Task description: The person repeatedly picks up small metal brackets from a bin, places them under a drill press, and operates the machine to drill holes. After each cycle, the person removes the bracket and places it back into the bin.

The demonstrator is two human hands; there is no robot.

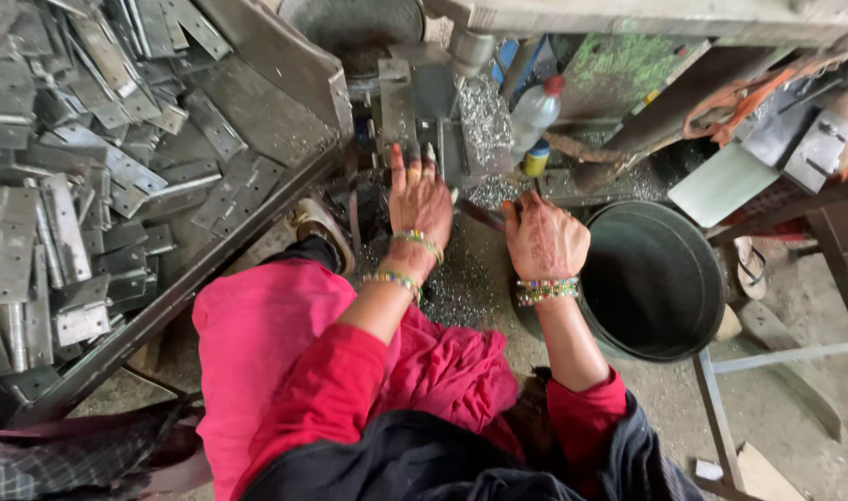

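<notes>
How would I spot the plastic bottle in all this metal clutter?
Start at the big dark round bucket beside the person's right hand. Look up and left, past the heap of shiny metal shavings, to the machine's base. The bottle leans there: clear plastic with a red cap, the only see-through thing among grey steel.

At frame centre, the left hand (420,197) reaches flat toward the machine (414,102); the right hand (544,239) grips a dark handle (481,215) beside the black bucket (656,278). Metal hinges (71,186) fill the upper left.
</notes>
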